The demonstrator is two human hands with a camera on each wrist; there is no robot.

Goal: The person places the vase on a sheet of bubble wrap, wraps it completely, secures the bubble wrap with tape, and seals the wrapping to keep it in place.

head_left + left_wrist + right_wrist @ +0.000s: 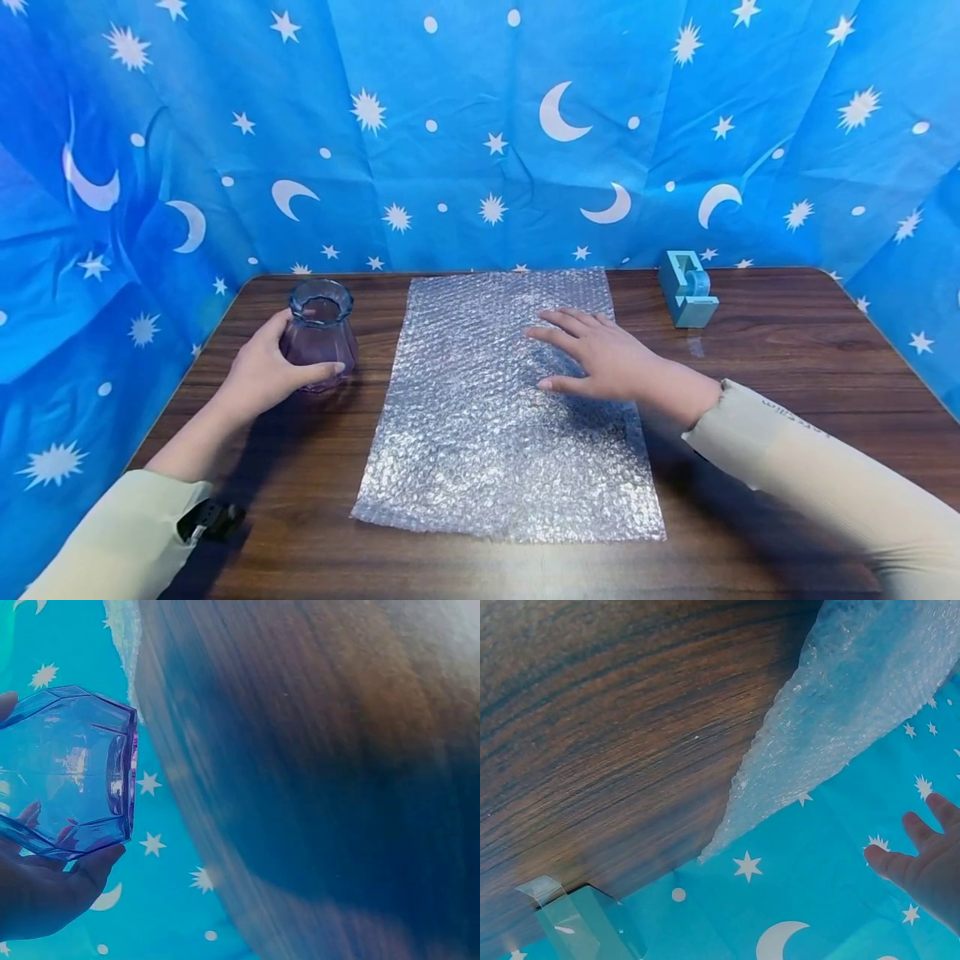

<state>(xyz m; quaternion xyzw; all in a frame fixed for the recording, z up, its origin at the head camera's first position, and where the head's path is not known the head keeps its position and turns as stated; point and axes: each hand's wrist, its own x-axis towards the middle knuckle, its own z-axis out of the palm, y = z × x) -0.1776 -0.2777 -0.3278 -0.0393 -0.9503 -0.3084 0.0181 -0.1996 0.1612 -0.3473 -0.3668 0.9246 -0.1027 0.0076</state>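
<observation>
My left hand (266,367) grips a purple-tinted glass vase (321,337) by its side, thumb across the front and fingers behind. The vase has a scalloped bluish rim and a faceted body; in the left wrist view the clear vase (71,776) lies between thumb and fingers. A sheet of bubble wrap (480,433) is spread flat over the middle of the table. Above its right half hovers my right hand (600,354), fingers spread and holding nothing. In the right wrist view, part of that hand (930,859) shows at the right edge, apart from the bubble wrap (825,727).
A teal tape dispenser (688,292) stands at the back right of the wooden table (810,350), with a small piece of clear tape (697,346) on the wood before it. Behind the table's far edge hangs a blue cloth (465,150) with stars and moons.
</observation>
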